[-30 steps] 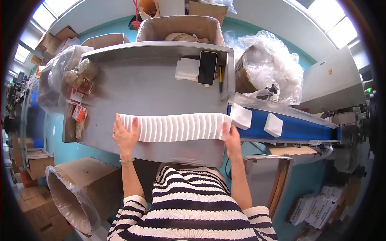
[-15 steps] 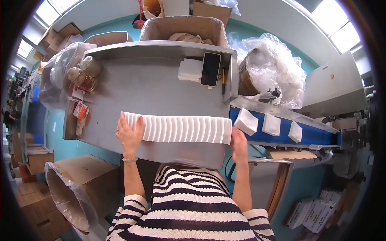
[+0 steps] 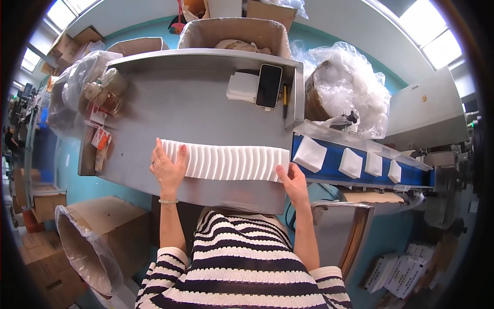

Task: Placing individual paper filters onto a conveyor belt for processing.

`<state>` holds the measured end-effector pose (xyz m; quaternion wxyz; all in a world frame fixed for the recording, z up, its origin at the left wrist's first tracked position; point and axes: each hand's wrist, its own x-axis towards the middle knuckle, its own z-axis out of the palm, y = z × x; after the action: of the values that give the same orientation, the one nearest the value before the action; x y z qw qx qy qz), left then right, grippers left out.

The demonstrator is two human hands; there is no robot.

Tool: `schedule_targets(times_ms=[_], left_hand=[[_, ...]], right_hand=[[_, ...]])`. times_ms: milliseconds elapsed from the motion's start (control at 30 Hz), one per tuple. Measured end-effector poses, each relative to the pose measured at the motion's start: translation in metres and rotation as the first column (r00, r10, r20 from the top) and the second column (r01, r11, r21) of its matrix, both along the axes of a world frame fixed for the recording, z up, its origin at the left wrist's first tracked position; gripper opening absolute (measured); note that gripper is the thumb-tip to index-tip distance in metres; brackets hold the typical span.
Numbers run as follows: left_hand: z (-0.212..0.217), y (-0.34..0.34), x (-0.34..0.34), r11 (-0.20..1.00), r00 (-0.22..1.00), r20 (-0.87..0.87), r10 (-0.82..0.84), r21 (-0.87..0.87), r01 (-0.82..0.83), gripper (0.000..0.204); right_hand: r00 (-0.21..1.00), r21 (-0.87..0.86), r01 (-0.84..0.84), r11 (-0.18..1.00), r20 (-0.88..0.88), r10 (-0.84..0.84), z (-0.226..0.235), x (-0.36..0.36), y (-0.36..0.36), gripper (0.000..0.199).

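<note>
A long row of white folded sheets (image 3: pixel 226 162), standing packed against each other, lies across the front of the grey metal table (image 3: pixel 175 113). My left hand (image 3: pixel 169 167) grips the row's left end, thumb on the near side and fingers round the end. At the other end my right hand (image 3: pixel 295 185) holds on, its thumb against the near face and its fingers curled behind the right end. Just right of that hand, several separate white folded stacks (image 3: pixel 311 154) sit spaced out on a blue conveyor belt (image 3: pixel 332 160).
A phone (image 3: pixel 269 85) rests by a small white stack (image 3: pixel 242 86) and a yellow-black pen (image 3: pixel 285 100) at the table's back right. Bottles (image 3: pixel 107 98) stand at the left edge. A cardboard box (image 3: pixel 234 31) stands behind; another, plastic-lined (image 3: pixel 108 216), is lower left.
My right hand has shifted left and closed round the row's right end, which now sits a little further left. More stacks show on the belt, and their positions have changed.
</note>
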<state>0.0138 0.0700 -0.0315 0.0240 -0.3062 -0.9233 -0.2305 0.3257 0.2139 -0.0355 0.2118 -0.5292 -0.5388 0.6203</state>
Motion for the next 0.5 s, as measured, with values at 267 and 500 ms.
schedule_targets(times_ms=[267, 500], left_hand=[[-0.004, 0.004, 0.005, 1.0, 1.0, 0.018, -0.022, 0.019, 0.022, 0.091], [0.004, 0.002, 0.014, 0.999, 0.999, 0.024, -0.041, -0.013, 0.041, 0.097]], right_hand=[[0.854, -0.364, 0.373, 0.854, -0.226, -0.469, -0.008, 0.023, 0.01, 0.03], [0.994, -0.039, 0.066, 0.997, -0.079, -0.069, -0.004, -0.004, -0.006, 0.038]])
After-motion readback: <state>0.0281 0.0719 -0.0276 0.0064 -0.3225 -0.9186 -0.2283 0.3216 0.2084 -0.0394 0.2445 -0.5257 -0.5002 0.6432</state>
